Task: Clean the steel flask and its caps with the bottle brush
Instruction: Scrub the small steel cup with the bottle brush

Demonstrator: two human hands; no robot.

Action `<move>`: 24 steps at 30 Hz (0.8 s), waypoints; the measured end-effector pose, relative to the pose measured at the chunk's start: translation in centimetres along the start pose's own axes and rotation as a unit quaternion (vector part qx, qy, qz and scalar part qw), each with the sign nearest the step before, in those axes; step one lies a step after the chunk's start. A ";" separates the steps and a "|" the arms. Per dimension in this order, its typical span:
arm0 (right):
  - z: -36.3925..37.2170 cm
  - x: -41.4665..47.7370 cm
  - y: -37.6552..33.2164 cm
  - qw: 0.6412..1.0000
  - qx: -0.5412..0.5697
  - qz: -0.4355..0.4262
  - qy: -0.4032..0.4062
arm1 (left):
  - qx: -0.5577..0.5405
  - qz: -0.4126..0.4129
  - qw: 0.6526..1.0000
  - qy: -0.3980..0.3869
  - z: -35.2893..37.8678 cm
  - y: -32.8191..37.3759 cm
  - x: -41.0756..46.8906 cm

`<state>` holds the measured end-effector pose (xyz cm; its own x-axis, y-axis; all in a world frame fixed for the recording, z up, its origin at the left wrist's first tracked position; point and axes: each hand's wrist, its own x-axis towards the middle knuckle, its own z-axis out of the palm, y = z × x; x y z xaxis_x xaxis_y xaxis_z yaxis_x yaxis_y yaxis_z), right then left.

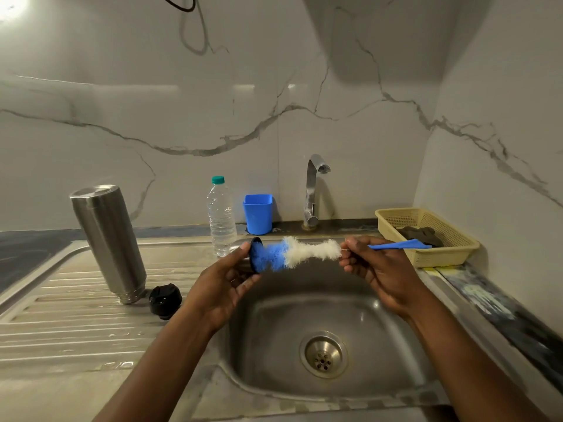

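Left hand (227, 281) pinches black cap (255, 254) over sink (380, 315); right hand (376, 264) grips bottle brush (304, 252), bristles in cap. Cap-scrub step. Steel flask (106, 239) mouth-down on drainboard (76, 330), 2nd cap (165, 300) beside. Next, prob.: twist brush, keep pinch firm.

My left hand (225, 280) at centre frame, bare, my right hand (376, 264) centre right, bare, two bare forearms from lower left and lower right edges

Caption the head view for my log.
Left hand holds a black cap over the sink; right hand holds the bottle brush against it; steel flask stands inverted nearby.
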<state>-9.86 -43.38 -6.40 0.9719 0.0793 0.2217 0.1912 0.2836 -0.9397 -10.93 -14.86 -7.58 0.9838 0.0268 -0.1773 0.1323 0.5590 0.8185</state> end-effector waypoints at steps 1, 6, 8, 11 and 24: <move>-0.2 -0.1 -0.3 1.000 -0.002 -0.003 -0.005 | 0.004 0.007 1.000 0.001 0.0 0.1 0.0; -0.8 -0.3 -0.9 1.000 -0.007 -0.015 -0.013 | 0.009 0.015 0.999 0.031 0.3 0.1 -0.1; -0.8 -0.3 -1.0 1.000 -0.007 -0.015 -0.008 | 0.012 0.012 0.999 0.042 0.4 0.1 -0.2; -0.8 -0.2 -1.0 1.000 0.002 -0.016 0.000 | 0.029 0.008 0.999 0.043 0.5 -0.1 -0.2; -0.4 0.4 -0.7 0.998 0.010 0.003 0.065 | -0.007 -0.020 1.000 0.005 -0.1 0.1 0.0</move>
<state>-9.50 -43.95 -5.80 0.9827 -0.0438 0.1798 0.1845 0.3026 -0.9351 -10.88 -14.71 -7.53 0.9766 0.0119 -0.2148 0.1695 0.5720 0.8026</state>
